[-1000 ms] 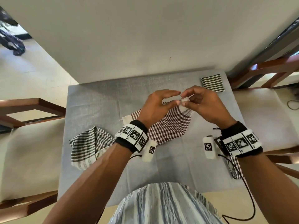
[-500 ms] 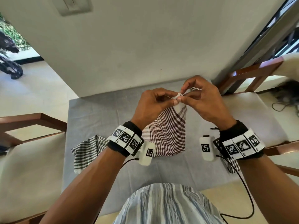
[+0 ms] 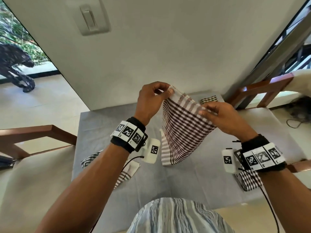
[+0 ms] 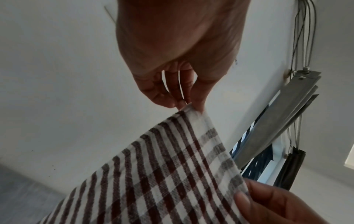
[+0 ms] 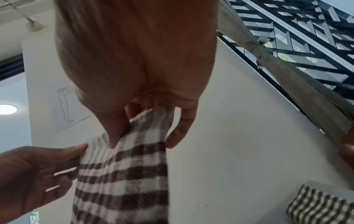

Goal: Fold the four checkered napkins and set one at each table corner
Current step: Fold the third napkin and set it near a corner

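A brown-and-white checkered napkin (image 3: 181,132) hangs in the air above the grey table (image 3: 193,179). My left hand (image 3: 151,100) pinches its upper left corner (image 4: 188,109), and my right hand (image 3: 222,118) pinches the other top corner (image 5: 145,128). The cloth's lower end reaches down to the tabletop. A folded dark checkered napkin (image 3: 208,99) lies at the far right corner, also seen in the right wrist view (image 5: 321,207). Another folded napkin (image 3: 249,180) sits at the near right edge, half hidden by my right wrist. A loose grey-striped napkin (image 3: 124,172) lies crumpled under my left forearm.
Wooden chairs with cream cushions stand on the left (image 3: 33,165) and on the right (image 3: 269,86) of the table. A white wall (image 3: 168,47) rises right behind the table's far edge. A black cable (image 3: 269,207) trails from my right wrist.
Both hands have lifted the brown napkin higher and drawn apart along its top edge, spreading the cloth out. The head view has tilted upward.
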{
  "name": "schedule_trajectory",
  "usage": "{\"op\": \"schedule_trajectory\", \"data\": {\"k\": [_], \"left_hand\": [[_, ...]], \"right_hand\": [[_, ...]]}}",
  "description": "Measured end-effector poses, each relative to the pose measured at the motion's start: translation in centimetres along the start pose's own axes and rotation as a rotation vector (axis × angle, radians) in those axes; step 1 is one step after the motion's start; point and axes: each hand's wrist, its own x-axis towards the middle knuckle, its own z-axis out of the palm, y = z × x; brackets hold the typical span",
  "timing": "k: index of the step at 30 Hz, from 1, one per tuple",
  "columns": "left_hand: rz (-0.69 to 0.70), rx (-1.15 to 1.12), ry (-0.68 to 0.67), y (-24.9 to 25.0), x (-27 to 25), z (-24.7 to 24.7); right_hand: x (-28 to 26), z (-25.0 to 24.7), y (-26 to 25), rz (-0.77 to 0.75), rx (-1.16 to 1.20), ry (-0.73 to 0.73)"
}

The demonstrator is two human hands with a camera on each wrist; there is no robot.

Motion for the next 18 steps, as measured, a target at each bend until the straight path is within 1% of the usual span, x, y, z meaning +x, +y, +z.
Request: {"op": "schedule_trajectory", "data": {"k": [2, 4, 8, 12, 15, 18], "left_hand": [[-0.047, -0.05, 0.036, -0.1, 1.0, -0.3], [-0.058, -0.082, 0.041, 0.1, 2.1, -0.4], [-0.026, -0.147, 0.026, 1.4, 4.9, -0.6], [0.019, -0.222, 0.004, 3.0, 7.3, -1.2], [0.024, -0.256, -0.018, 3.1, 7.8, -1.8], [-0.001, -0.256, -0.029, 1.9, 6.5, -2.3]], "right_hand": [[0.7, -0.7, 0.7, 0.004, -0.048, 0.034], [1.7, -1.8, 1.0, -0.01, -0.058, 0.065], [4.1, -4.4, 0.5, -0.1, -0.196, 0.161], [6.2, -6.7, -1.3, -0.144, -0.308, 0.263], [6.8, -7.2, -2.0, -0.216, -0.372, 0.313], [6.4, -6.4, -1.6, -0.264, -0.385, 0.296]]}}
